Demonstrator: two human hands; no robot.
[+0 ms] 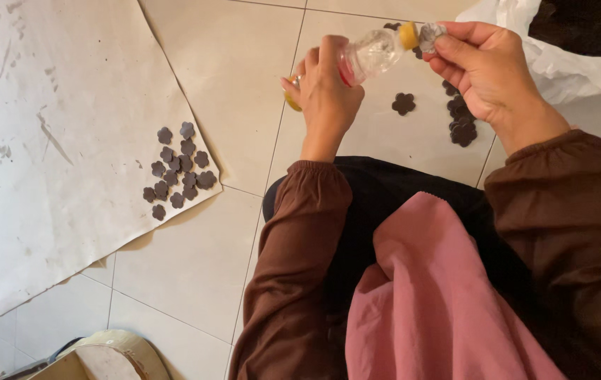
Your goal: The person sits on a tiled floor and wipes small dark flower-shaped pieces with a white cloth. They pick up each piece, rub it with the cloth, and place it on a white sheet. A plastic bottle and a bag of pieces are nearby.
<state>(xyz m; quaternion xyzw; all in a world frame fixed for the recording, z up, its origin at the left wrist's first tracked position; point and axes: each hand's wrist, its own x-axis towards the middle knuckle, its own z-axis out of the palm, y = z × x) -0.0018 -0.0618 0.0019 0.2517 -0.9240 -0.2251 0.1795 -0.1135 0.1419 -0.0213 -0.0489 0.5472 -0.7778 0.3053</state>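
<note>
Far left on the tiled floor (244,56): large sheet of stained paper (54,141), w/ a cluster of dark flower-shaped cutouts (177,172) near its right edge, flat, some overlapping. Bottom left: corner of a cardboard box (107,355), partly out of view. Centre top: left hand (325,91) closed around a small clear plastic bottle (371,53), held tilted, yellow nozzle (408,35) pointing right. Nozzle tip touches a small pale cutout piece (430,34) pinched between thumb & fingers of right hand (487,70). Below the hands, on floor: single dark cutout (404,103), apart from a short stack of same (461,121) by right wrist. Top right: white plastic bag (574,67), open, dark pieces inside.
</note>
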